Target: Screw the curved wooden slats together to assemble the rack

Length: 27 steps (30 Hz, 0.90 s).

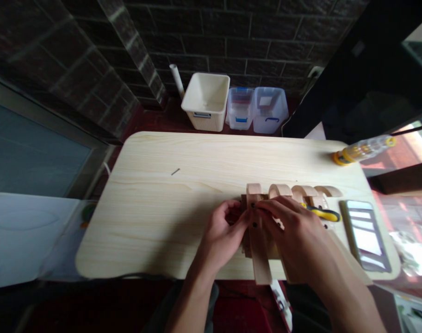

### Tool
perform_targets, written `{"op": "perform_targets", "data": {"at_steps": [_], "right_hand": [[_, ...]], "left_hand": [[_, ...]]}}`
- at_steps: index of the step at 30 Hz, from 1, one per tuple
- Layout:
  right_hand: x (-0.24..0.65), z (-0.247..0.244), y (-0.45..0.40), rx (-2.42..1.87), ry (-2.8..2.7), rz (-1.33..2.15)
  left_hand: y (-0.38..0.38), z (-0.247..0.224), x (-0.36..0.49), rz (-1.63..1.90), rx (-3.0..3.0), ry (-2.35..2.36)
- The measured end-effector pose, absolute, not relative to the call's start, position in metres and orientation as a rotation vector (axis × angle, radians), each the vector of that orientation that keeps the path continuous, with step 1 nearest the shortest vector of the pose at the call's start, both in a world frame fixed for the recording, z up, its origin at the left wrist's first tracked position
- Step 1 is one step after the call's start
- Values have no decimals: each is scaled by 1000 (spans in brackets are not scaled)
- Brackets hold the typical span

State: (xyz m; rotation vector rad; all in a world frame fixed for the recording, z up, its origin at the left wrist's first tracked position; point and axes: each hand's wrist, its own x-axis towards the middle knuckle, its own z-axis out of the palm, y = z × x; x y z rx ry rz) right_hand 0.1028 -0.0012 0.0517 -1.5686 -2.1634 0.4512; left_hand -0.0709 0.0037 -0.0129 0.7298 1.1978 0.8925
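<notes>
A wooden piece built of several light strips with curled ends lies near the table's front edge. Its leftmost wooden strip carries two dark round screws, one above the other. My left hand is closed on the left edge of this strip, thumb on its face and fingers curled beside it. From the right, my right hand pinches with its fingertips at the upper dark screw; the lower screw sits uncovered. A yellow and black screwdriver rests behind my right hand, its tip hidden.
A phone lies at the table's right side. A clear bottle with a yellow base stands at the back right corner. A small dark screw lies left of centre. Behind the table stand a cream bin and clear boxes.
</notes>
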Motion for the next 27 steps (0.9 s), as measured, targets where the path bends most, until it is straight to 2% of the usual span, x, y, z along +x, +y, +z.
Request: {"op": "perform_targets", "data": {"at_steps": [10, 21, 27], "right_hand": [[100, 55, -3, -1565, -2177, 360], [101, 56, -2, -1572, -2156, 309], [113, 79, -6, -1562, -2161, 293]], "left_hand": [[-1, -18, -72, 929, 803, 1208], [-3, -1, -84, 783, 1055, 1043], [-5, -4, -88, 826, 1079, 1125]]}}
